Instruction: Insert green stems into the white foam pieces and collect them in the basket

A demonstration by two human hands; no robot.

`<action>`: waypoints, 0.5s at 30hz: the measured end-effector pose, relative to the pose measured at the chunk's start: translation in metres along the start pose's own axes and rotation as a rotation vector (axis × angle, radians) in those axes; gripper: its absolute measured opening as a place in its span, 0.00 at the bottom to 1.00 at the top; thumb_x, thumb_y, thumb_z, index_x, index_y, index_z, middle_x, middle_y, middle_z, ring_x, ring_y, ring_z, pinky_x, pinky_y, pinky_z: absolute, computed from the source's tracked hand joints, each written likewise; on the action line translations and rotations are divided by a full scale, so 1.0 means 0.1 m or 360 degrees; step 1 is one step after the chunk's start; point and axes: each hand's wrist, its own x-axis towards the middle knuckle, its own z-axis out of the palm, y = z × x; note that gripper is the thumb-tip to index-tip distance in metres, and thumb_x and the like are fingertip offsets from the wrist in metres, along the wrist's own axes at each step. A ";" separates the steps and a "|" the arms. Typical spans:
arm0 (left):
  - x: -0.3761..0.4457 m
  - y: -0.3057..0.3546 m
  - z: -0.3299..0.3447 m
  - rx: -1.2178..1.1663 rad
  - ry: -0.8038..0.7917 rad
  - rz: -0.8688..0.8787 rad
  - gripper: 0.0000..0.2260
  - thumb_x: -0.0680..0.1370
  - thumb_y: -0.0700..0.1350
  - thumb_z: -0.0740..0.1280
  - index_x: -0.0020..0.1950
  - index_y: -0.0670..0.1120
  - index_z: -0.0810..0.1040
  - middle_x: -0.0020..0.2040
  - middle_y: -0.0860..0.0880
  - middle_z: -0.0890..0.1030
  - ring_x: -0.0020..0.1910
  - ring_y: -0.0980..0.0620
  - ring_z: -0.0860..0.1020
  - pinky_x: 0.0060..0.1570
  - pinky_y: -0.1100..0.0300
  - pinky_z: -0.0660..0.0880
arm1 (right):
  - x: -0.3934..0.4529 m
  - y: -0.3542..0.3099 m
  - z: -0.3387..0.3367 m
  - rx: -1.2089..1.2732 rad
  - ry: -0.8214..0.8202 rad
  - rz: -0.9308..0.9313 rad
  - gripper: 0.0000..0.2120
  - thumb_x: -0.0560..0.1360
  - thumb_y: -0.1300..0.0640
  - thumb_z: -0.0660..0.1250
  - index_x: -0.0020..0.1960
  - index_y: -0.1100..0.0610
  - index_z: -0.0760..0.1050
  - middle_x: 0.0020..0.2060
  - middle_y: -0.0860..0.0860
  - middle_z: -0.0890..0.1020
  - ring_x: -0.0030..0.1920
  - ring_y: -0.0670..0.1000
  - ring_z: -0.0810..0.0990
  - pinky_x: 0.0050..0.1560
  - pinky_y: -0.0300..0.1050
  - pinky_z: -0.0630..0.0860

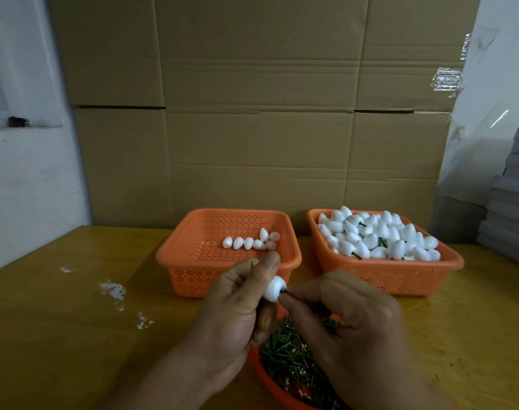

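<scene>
My left hand (pixel 234 309) grips a white foam piece (pixel 273 289) between thumb and fingers. My right hand (pixel 344 318) pinches a green stem (pixel 282 291) whose tip sits in the foam's flat end. Below the hands, an orange container (pixel 270 383) holds a heap of loose green stems (pixel 284 356). Beyond them stands the left orange basket (pixel 193 261) with several plain foam pieces (pixel 252 242). The right orange basket (pixel 385 273) is heaped with foam pieces (pixel 379 235), some showing green stems.
The yellow wooden table (pixel 60 321) carries white foam crumbs (pixel 113 290) at the left. Large cardboard boxes (pixel 252 113) stand as a wall behind the baskets. A stack of grey sheets (pixel 509 208) rises at the right edge.
</scene>
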 end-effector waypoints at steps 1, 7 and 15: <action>0.00 -0.01 -0.01 0.0009 0.0028 0.0022 0.17 0.71 0.59 0.69 0.35 0.45 0.75 0.24 0.44 0.65 0.21 0.52 0.62 0.22 0.63 0.59 | -0.01 0.01 0.01 0.0018 -0.0026 0.0037 0.02 0.70 0.58 0.76 0.43 0.55 0.86 0.35 0.45 0.82 0.35 0.42 0.80 0.34 0.40 0.77; 0.02 -0.04 -0.02 0.0105 -0.0016 0.0181 0.15 0.72 0.57 0.72 0.39 0.45 0.83 0.29 0.46 0.74 0.27 0.53 0.71 0.27 0.64 0.69 | -0.03 0.08 0.03 0.0087 -0.0067 0.0337 0.09 0.71 0.61 0.77 0.46 0.47 0.86 0.34 0.41 0.83 0.33 0.42 0.82 0.33 0.40 0.77; 0.02 -0.05 -0.04 0.0347 -0.0075 0.0441 0.13 0.71 0.57 0.71 0.47 0.50 0.86 0.32 0.51 0.77 0.33 0.57 0.75 0.35 0.65 0.72 | -0.03 0.05 0.04 0.0333 -0.0078 0.0428 0.09 0.74 0.61 0.75 0.45 0.47 0.84 0.35 0.37 0.84 0.31 0.41 0.82 0.30 0.34 0.76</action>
